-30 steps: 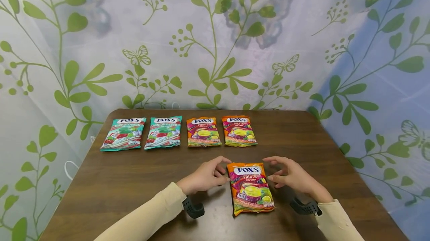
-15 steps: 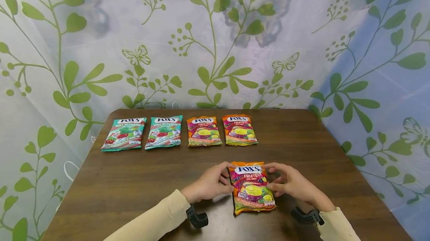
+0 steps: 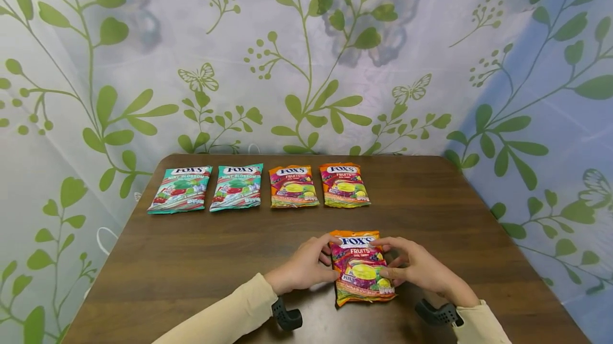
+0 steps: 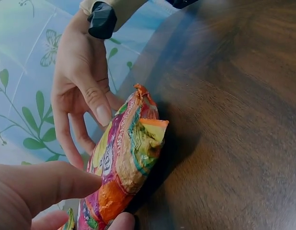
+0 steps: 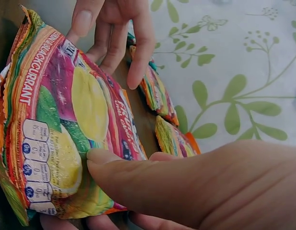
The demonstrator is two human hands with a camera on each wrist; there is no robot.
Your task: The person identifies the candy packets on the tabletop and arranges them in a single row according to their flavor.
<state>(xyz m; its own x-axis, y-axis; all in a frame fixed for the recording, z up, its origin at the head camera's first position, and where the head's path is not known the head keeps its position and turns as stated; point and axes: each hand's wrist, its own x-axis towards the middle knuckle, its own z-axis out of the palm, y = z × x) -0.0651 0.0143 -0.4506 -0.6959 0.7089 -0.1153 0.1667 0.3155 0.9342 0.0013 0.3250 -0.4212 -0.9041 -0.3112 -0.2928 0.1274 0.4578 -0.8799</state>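
Note:
An orange and purple bag of Fox's Fruits candy (image 3: 361, 269) lies near the front of the wooden table, label up. My left hand (image 3: 306, 265) grips its left side. In the left wrist view, that hand's thumb (image 4: 66, 184) lies on the bag's face, and a fingertip shows under the edge. My right hand (image 3: 414, 265) holds the opposite side. The right wrist view shows its thumb (image 5: 119, 165) pressing on the printed lemon, other fingers tucked beneath the bag. Both index fingers reach to the bag's top corners in the head view.
Along the back of the table (image 3: 215, 248) lies a row of bags: two teal Mint Blossom bags (image 3: 181, 189) (image 3: 237, 187) at left, then two orange Fruits bags (image 3: 293, 187) (image 3: 346, 185). A leaf-patterned curtain (image 3: 306, 56) hangs behind the table.
Both hands have closed in from beside the front candy bag and now grip its sides. The bag has barely moved; the back row stays put.

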